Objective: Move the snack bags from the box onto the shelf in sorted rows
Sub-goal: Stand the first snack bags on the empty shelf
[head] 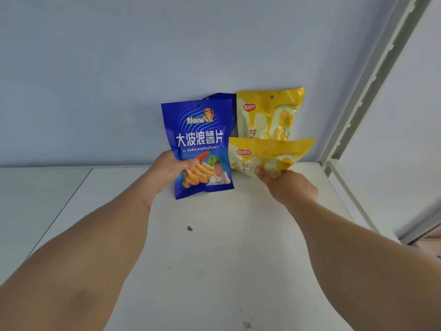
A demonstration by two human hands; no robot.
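- Front blue bag point(199, 149): royal blue, white lettering, orange crisps
- Yellow bags point(269, 151), point(268, 113): yellow and cream, red logo
- Shelf point(214, 247): white, speckled
- Wall point(119, 68): pale blue

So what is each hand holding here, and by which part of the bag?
The left hand grips the blue snack bag by its lower left edge. The right hand pinches the front yellow snack bag at its bottom.

A second blue bag point(220, 96) shows only its top corner behind the front blue bag point(200, 139). The front yellow bag point(269, 151) covers the lower part of the rear yellow bag point(267, 113), and the right hand point(290, 185) hides its own bottom edge. Both forearms run off the lower frame edge.
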